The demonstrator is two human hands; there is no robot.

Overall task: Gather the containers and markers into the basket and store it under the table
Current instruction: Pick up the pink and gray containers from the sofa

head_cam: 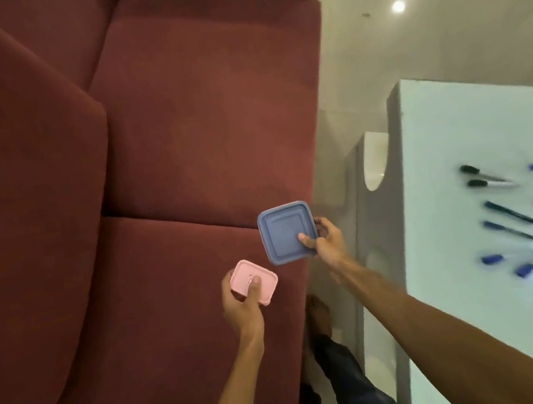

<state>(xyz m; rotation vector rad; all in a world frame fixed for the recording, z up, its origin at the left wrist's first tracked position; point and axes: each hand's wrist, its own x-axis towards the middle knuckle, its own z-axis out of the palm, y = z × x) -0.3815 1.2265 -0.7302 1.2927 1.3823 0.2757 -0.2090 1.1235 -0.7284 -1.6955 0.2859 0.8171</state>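
My left hand (243, 310) grips a small pink lidded container (251, 280), thumb on its lid, above the sofa seat. My right hand (326, 239) holds a larger blue lidded container (284, 231) by its right edge, thumb on top. Both are lifted over the front of the dark red sofa (181, 128). Several markers and pens lie on the white table (476, 310) at the right, among them a black marker (471, 170), a blue pen (511, 230) and a blue-capped marker (493, 259). No basket is in view.
The sofa's armrest and back cushions fill the left half. A narrow strip of pale floor (374, 52) runs between sofa and table. My foot (319, 313) and trouser leg stand in that gap. The table's side panel has rounded cut-outs (376, 160).
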